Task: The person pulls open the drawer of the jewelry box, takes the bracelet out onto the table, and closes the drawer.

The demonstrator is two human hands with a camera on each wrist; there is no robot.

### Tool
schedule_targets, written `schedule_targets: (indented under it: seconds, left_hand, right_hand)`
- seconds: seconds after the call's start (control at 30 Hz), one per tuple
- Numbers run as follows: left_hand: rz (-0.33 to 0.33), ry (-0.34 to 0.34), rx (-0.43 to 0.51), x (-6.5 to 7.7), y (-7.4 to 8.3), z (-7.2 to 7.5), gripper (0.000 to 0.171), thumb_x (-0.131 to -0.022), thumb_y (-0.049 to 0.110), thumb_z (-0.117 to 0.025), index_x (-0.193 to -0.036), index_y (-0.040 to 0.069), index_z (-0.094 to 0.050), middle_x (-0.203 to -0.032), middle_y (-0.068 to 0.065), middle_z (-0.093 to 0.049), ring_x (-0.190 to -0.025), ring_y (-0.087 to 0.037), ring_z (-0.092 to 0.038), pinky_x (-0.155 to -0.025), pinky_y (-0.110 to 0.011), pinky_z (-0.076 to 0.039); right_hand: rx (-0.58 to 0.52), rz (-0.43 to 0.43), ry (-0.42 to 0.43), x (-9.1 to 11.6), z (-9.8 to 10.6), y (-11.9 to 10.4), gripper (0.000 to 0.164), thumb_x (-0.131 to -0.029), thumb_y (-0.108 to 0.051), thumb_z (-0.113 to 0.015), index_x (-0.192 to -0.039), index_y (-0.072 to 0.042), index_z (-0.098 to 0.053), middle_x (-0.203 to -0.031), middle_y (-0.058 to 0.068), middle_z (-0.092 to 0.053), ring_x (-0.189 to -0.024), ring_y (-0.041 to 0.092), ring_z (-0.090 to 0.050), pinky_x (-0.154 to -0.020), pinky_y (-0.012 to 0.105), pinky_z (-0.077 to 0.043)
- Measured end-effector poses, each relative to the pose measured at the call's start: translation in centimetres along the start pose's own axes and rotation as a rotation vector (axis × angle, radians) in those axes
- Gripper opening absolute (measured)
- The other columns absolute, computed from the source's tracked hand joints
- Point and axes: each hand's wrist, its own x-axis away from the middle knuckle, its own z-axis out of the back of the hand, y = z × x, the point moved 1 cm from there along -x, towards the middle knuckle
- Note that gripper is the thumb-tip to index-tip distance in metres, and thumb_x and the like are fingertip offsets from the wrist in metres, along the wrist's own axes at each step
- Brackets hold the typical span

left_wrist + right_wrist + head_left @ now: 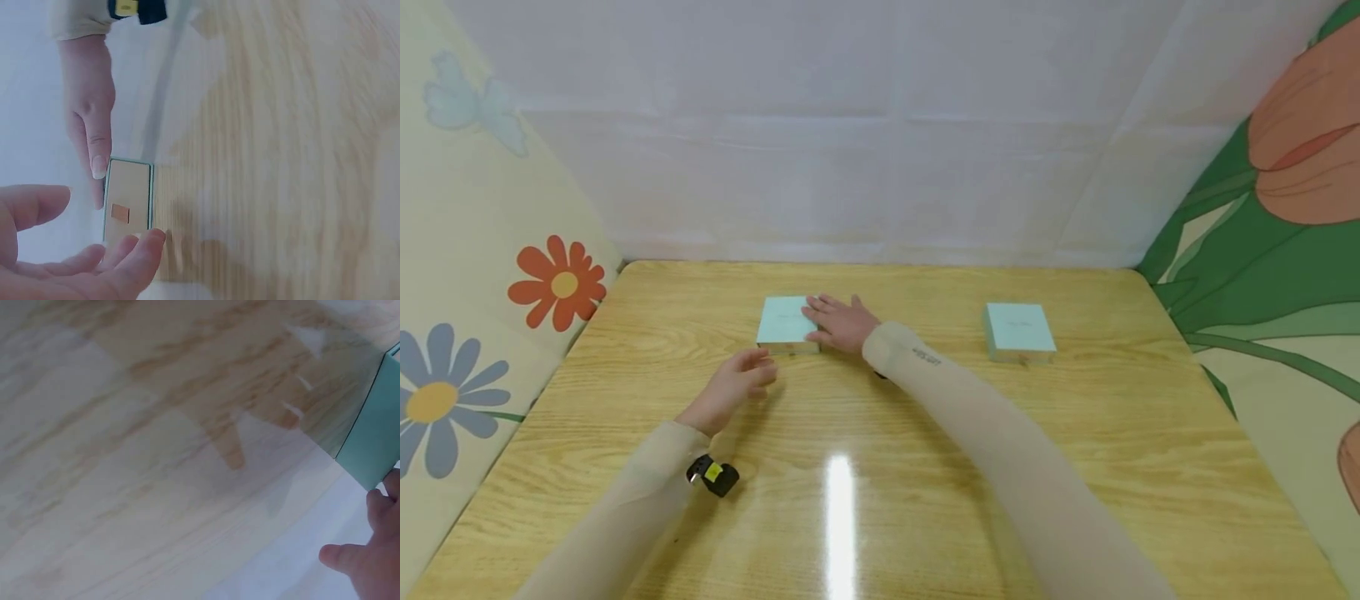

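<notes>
A flat light-blue box (786, 317) sits toward the back of the table, left of centre. My right hand (842, 323) lies over its right edge, palm down, fingers stretched across the lid. In the left wrist view the box's tan front (137, 187) shows a small copper-coloured square. My left hand (733, 390) hovers just in front of the box's near left corner, fingers loosely bent, holding nothing. From the right wrist, the box's teal side (375, 425) appears at the right border, with the right hand (375, 562) just below it.
A second light-blue box (1019, 327) stands farther right on the wood-grain table (910, 467). Behind the table hangs a white cloth (880, 150). Flower-patterned panels (475, 275) flank both sides, and a black wrist camera (713, 475) is strapped below the left hand.
</notes>
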Motion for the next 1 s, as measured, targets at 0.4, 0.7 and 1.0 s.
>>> schedule_targets:
  seconds: [0.4, 0.7, 1.0]
  left_hand:
    - [0.094, -0.067, 0.193, -1.3, -1.0, 0.7, 0.055, -0.107, 0.016, -0.035, -0.146, -0.016, -0.014, -0.146, -0.035, -0.031, -0.132, -0.036, -0.043, -0.108, -0.042, -0.038]
    - [0.127, -0.091, 0.284, -2.0, -0.9, 0.6, 0.053, -0.107, 0.020, -0.035, -0.144, -0.015, -0.020, -0.149, -0.034, -0.028, -0.135, -0.038, -0.038, -0.109, -0.041, -0.037]
    - [0.170, -0.098, 0.345, -3.2, -1.2, 0.5, 0.048, -0.108, 0.020, -0.034, -0.141, -0.014, -0.026, -0.147, -0.032, -0.033, -0.125, -0.026, -0.052, -0.107, -0.038, -0.039]
  right_hand:
    - [-0.001, 0.024, 0.003, -0.3, 0.0, 0.0, 0.064, -0.104, -0.052, -0.027, -0.156, -0.019, -0.012, -0.162, 0.000, -0.004, -0.148, 0.018, -0.002, -0.116, 0.059, -0.006]
    - [0.000, 0.016, -0.012, 0.2, 0.5, -0.3, 0.064, -0.104, -0.052, -0.027, -0.156, -0.019, -0.011, -0.162, -0.001, -0.003, -0.148, 0.017, -0.002, -0.117, 0.056, -0.007]
    - [-0.001, 0.004, -0.018, 0.1, 0.5, -0.2, 0.064, -0.104, -0.052, -0.028, -0.156, -0.019, -0.012, -0.162, -0.002, -0.003, -0.148, 0.016, -0.002, -0.117, 0.056, -0.007]
